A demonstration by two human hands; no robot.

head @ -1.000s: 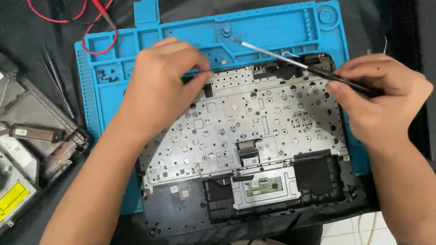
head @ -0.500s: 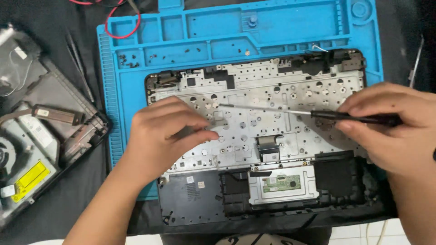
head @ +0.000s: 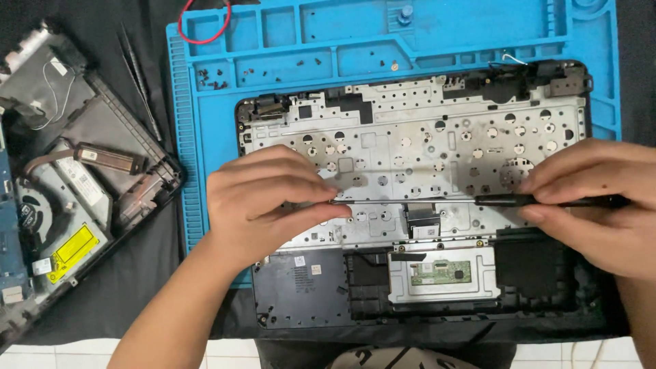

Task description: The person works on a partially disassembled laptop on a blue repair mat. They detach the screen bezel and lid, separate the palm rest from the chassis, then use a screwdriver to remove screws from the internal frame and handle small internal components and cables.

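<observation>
Mid-frame, right hand (head: 601, 205) clamps screwdriver (head: 478, 201) handle, left hand (head: 263, 198) pinches its tip to steady it over laptop shell (head: 410, 150).

Left grip (head: 263, 205) and right grip (head: 594, 205) pinched, facing inward.

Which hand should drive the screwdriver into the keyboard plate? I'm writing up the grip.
Probably right: the right hand grips the screwdriver's black handle, while the left hand only pinches its tip over the keyboard plate.
</observation>
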